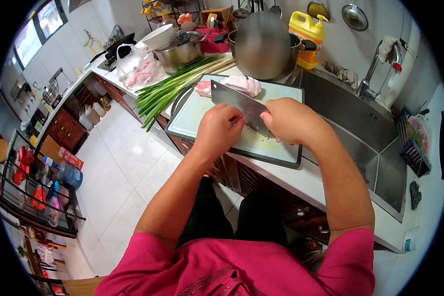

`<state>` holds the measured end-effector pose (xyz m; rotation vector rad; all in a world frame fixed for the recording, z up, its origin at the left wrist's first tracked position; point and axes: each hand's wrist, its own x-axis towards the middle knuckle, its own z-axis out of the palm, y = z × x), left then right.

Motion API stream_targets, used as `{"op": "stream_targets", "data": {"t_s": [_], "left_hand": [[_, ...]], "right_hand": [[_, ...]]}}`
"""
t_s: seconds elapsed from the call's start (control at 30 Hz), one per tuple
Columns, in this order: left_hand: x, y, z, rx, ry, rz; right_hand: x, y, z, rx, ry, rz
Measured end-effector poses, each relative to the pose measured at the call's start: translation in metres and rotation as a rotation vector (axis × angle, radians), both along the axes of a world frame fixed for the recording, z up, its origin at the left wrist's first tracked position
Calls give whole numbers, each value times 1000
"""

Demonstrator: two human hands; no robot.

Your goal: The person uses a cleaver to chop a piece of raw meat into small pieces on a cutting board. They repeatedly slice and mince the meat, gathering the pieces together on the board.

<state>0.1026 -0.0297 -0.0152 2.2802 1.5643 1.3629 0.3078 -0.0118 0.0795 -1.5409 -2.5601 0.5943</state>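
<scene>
My right hand (pixel 290 120) grips a cleaver (pixel 238 105) whose broad steel blade is tilted over a pale cutting board (pixel 192 118) with a dark rim. Curled close to the face of the blade, my left hand (pixel 221 127) hides what may be between its fingers. Pale raw meat (pixel 242 85) lies at the board's far side behind the blade, with a pinker piece (pixel 202 88) at its left end. Small bits of meat show below the cleaver, beside my right hand.
Long green scallions (pixel 177 87) lie left of the board. Behind them are a plastic bag of meat (pixel 142 72) and a steel pot (pixel 179 55) topped by a white bowl (pixel 158 37). A steel sink (pixel 340 111) adjoins the board's right; a yellow jug (pixel 306 40) stands behind.
</scene>
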Motion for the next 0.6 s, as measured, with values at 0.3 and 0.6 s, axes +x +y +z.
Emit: {"op": "stream_targets", "data": {"t_s": [0.3, 0.6], "left_hand": [[6, -10, 0, -88, 213, 62], [-9, -15, -5, -49, 16, -2]], "right_hand": [[3, 4, -4, 68, -91, 31], [2, 2, -6, 154, -120, 51]]}}
